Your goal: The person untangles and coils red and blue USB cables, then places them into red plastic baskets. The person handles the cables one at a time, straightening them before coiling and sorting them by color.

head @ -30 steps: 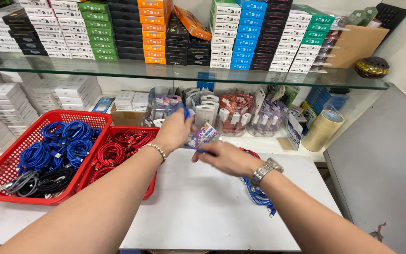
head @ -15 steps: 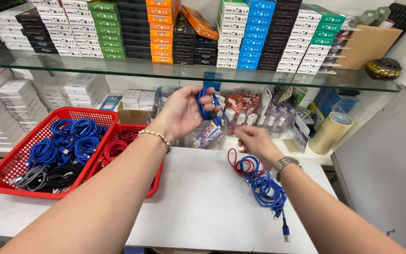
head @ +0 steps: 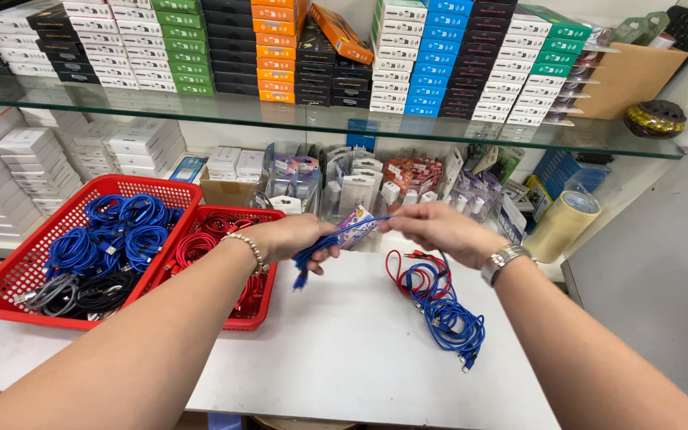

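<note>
- The left hand [head: 296, 237] is curled shut around a bunched blue cable [head: 324, 243]; the folded loops sit inside the fist and short loose ends hang below the knuckles.
- The right hand [head: 439, 227] is narrowed to a pinch, thumb and fingertips pressed on the other end of the same blue cable, with the remaining fingers loosely bent.
- Between the two hands the cable runs as a short, nearly straight stretch, held above the white table [head: 344, 350] and not touching it.
- A loose pile of cables [head: 439, 302], blue with some red, lies on the table below the right hand, apart from it.
- Left of the left wrist sit two red baskets: the big basket [head: 9, 279] holds blue, grey and black cables, and the smaller basket [head: 252, 314] beside it holds red ones.
- A roll of tape [head: 563, 223] stands near the right wrist, and a glass shelf [head: 280, 119] with stacked boxes runs above.
</note>
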